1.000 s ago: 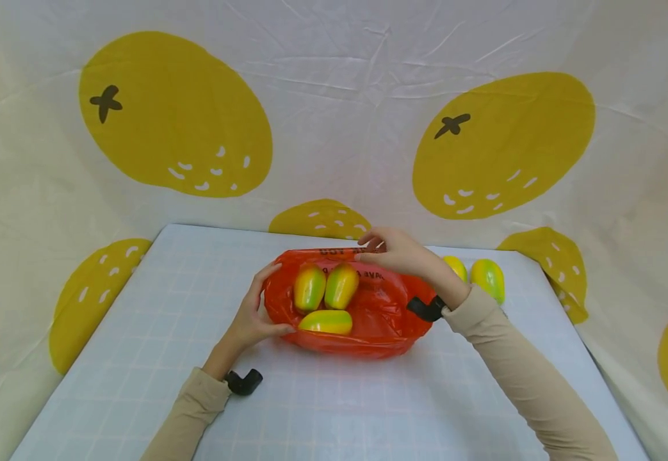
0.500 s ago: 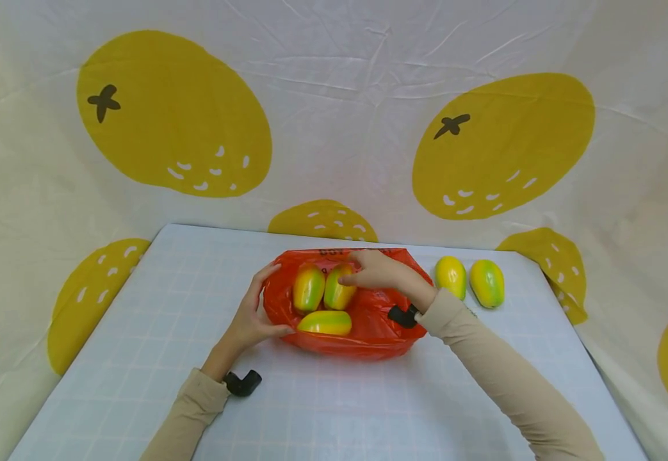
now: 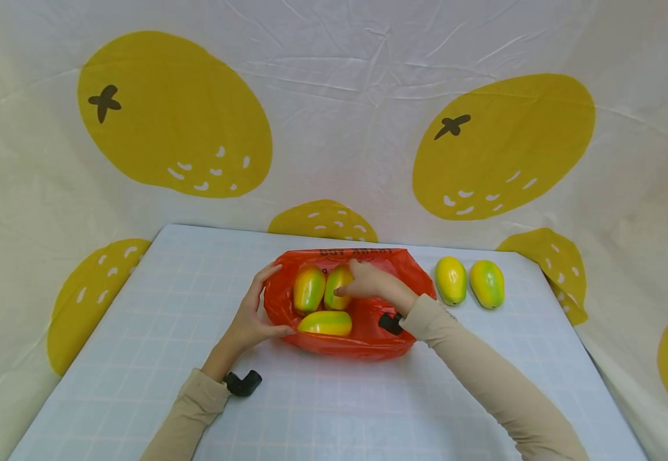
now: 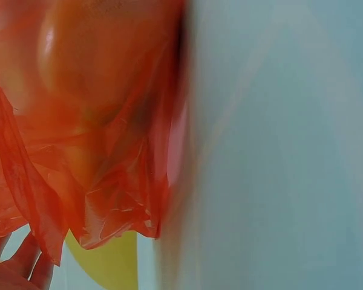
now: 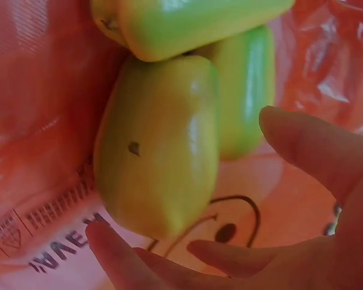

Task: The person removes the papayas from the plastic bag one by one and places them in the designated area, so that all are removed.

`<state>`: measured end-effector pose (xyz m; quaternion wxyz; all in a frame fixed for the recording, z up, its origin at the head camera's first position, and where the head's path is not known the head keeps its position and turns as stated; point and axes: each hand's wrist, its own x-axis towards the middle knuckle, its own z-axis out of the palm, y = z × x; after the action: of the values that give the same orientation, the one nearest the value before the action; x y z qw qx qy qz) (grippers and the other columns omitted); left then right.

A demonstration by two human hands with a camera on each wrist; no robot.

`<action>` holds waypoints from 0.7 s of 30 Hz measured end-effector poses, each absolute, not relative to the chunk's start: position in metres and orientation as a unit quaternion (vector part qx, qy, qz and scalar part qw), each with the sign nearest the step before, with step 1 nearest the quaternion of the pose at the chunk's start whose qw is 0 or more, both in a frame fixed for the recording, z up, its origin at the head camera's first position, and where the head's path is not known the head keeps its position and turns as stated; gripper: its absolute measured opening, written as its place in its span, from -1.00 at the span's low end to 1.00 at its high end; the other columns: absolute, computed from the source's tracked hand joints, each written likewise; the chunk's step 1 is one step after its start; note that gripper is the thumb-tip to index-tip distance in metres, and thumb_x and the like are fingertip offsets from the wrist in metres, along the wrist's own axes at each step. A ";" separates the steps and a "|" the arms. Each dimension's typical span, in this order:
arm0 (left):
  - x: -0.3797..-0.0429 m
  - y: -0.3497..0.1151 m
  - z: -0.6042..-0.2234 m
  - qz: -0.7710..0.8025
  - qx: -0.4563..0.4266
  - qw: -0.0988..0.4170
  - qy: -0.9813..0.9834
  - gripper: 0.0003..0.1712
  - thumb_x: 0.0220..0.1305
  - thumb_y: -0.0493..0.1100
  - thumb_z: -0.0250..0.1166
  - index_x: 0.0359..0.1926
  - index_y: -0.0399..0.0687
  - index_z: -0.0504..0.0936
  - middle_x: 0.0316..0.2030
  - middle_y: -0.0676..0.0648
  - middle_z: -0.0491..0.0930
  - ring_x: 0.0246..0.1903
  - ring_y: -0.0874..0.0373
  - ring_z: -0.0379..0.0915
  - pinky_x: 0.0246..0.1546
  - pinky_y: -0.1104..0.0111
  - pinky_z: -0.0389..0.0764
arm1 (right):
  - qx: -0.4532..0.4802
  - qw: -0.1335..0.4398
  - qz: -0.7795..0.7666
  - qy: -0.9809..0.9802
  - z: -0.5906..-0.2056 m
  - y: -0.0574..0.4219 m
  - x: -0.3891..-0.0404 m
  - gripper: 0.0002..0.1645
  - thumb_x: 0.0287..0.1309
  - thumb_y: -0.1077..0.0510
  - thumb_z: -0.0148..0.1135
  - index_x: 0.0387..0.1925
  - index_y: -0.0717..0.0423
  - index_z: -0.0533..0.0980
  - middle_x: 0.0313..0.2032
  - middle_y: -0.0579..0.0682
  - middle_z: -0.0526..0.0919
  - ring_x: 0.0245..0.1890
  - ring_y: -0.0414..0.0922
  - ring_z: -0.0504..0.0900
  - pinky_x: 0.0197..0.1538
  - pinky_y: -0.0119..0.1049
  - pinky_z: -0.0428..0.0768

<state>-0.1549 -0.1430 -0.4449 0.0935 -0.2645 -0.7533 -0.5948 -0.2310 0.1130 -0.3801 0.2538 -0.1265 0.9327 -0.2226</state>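
A red plastic bag (image 3: 362, 347) lies spread with its mouth up on the table. Inside are three glossy yellow-green fruits like small papayas: a left one (image 3: 309, 289), a front one lying sideways (image 3: 325, 323) and a back right one (image 3: 337, 291). My left hand (image 3: 251, 318) holds the bag's left side, thumb at the front rim and fingers toward the back. Over the back right fruit is my right hand (image 3: 371, 282), reaching into the mouth. In the right wrist view, thumb and fingers are spread about the nearest fruit (image 5: 160, 145), with gaps showing between.
Two more such fruits, one (image 3: 451, 280) beside another (image 3: 487, 283), stand on the table right of the bag. A pale checked cloth (image 3: 138, 358) covers the table. Behind it hangs a white curtain (image 3: 339, 128) printed with large yellow fruits.
My right hand has moved from the bag's back rim down and left into the mouth, over the back right fruit. My left hand has stayed at the bag's left side.
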 end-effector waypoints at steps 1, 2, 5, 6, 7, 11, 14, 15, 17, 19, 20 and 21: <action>-0.155 -0.143 -0.445 -0.594 -0.264 0.093 -0.754 0.15 -0.18 -0.36 0.60 0.42 -0.37 0.14 0.44 -0.32 0.13 0.41 -0.14 0.07 0.34 -0.23 0.16 | -0.124 0.256 -0.225 0.932 -0.382 0.112 -0.231 0.06 0.28 -0.11 0.26 0.50 0.36 -0.03 0.47 0.26 0.14 0.44 0.17 0.18 0.44 0.08 0.19; -0.155 -0.143 -0.445 -0.595 -0.264 0.092 -0.753 0.15 -0.18 -0.37 0.60 0.42 -0.37 0.14 0.44 -0.32 0.13 0.41 -0.15 0.07 0.34 -0.24 0.15 | -0.124 0.257 -0.228 0.931 -0.384 0.112 -0.232 0.07 0.27 -0.11 0.27 0.50 0.37 -0.03 0.47 0.27 0.15 0.43 0.17 0.19 0.44 0.07 0.20; -0.155 -0.143 -0.445 -0.593 -0.263 0.093 -0.756 0.15 -0.19 -0.40 0.59 0.41 -0.36 0.14 0.44 -0.32 0.13 0.41 -0.15 0.07 0.34 -0.24 0.15 | -0.119 0.261 -0.238 0.928 -0.388 0.111 -0.231 0.10 0.25 -0.10 0.29 0.50 0.38 -0.07 0.48 0.27 0.12 0.44 0.16 0.18 0.45 0.06 0.18; -0.155 -0.143 -0.445 -0.592 -0.262 0.093 -0.756 0.15 -0.21 -0.42 0.58 0.41 -0.36 0.14 0.44 -0.32 0.14 0.41 -0.15 0.07 0.34 -0.24 0.15 | -0.118 0.263 -0.241 0.927 -0.389 0.110 -0.231 0.11 0.25 -0.10 0.30 0.50 0.39 -0.08 0.48 0.27 0.11 0.44 0.16 0.17 0.45 0.06 0.17; -0.155 -0.143 -0.445 -0.592 -0.263 0.094 -0.756 0.15 -0.22 -0.44 0.57 0.41 -0.37 0.14 0.44 -0.32 0.14 0.41 -0.16 0.07 0.34 -0.24 0.15 | -0.117 0.263 -0.242 0.927 -0.390 0.110 -0.230 0.12 0.24 -0.10 0.30 0.50 0.39 -0.08 0.47 0.27 0.13 0.43 0.16 0.19 0.45 0.06 0.18; -0.155 -0.143 -0.446 -0.588 -0.261 0.095 -0.759 0.15 -0.23 -0.47 0.57 0.41 -0.37 0.15 0.43 -0.32 0.15 0.41 -0.16 0.08 0.33 -0.24 0.16 | -0.118 0.257 -0.240 0.929 -0.395 0.108 -0.230 0.12 0.20 -0.13 0.33 0.48 0.39 -0.02 0.40 0.26 0.26 0.34 0.14 0.31 0.41 0.05 0.27; -0.155 -0.143 -0.446 -0.587 -0.261 0.095 -0.760 0.15 -0.23 -0.46 0.57 0.41 -0.37 0.15 0.44 -0.31 0.15 0.41 -0.14 0.07 0.34 -0.24 0.15 | -0.114 0.250 -0.234 0.933 -0.397 0.106 -0.231 0.14 0.16 -0.16 0.36 0.47 0.38 0.01 0.35 0.25 0.32 0.29 0.13 0.34 0.38 0.04 0.32; -0.155 -0.143 -0.446 -0.588 -0.262 0.095 -0.760 0.15 -0.23 -0.46 0.58 0.41 -0.37 0.16 0.44 -0.31 0.14 0.41 -0.13 0.07 0.34 -0.24 0.15 | -0.112 0.249 -0.232 0.934 -0.399 0.106 -0.231 0.15 0.15 -0.17 0.37 0.46 0.38 0.02 0.33 0.25 0.34 0.28 0.13 0.35 0.38 0.04 0.33; -0.155 -0.143 -0.447 -0.587 -0.262 0.096 -0.760 0.15 -0.24 -0.46 0.58 0.41 -0.36 0.16 0.44 -0.30 0.14 0.41 -0.11 0.07 0.34 -0.25 0.14 | -0.107 0.248 -0.228 0.936 -0.400 0.105 -0.232 0.17 0.12 -0.19 0.38 0.46 0.38 0.02 0.30 0.24 0.36 0.26 0.13 0.35 0.36 0.03 0.34; -0.155 -0.143 -0.447 -0.587 -0.263 0.097 -0.759 0.15 -0.23 -0.46 0.58 0.41 -0.35 0.16 0.45 -0.29 0.14 0.40 -0.11 0.07 0.34 -0.27 0.13 | -0.102 0.248 -0.226 0.937 -0.402 0.104 -0.233 0.18 0.10 -0.20 0.40 0.45 0.37 0.02 0.25 0.22 0.38 0.24 0.11 0.36 0.35 0.02 0.37; -0.155 -0.143 -0.448 -0.588 -0.263 0.097 -0.759 0.16 -0.24 -0.46 0.58 0.41 -0.34 0.16 0.45 -0.28 0.14 0.40 -0.10 0.07 0.33 -0.28 0.12 | -0.101 0.247 -0.227 0.936 -0.403 0.104 -0.234 0.19 0.09 -0.19 0.41 0.44 0.38 0.02 0.23 0.22 0.39 0.21 0.11 0.37 0.33 0.01 0.39; -0.155 -0.143 -0.448 -0.588 -0.263 0.097 -0.759 0.16 -0.24 -0.46 0.58 0.42 -0.34 0.16 0.45 -0.28 0.14 0.40 -0.09 0.07 0.33 -0.29 0.12 | -0.099 0.248 -0.229 0.936 -0.404 0.104 -0.234 0.20 0.08 -0.19 0.42 0.44 0.38 0.01 0.22 0.21 0.38 0.20 0.10 0.37 0.33 0.00 0.40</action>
<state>-0.1552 -0.1430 -0.4479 0.0972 -0.2626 -0.7590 -0.5879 -0.2338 0.1037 -0.4042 0.2480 -0.0986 0.9361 -0.2289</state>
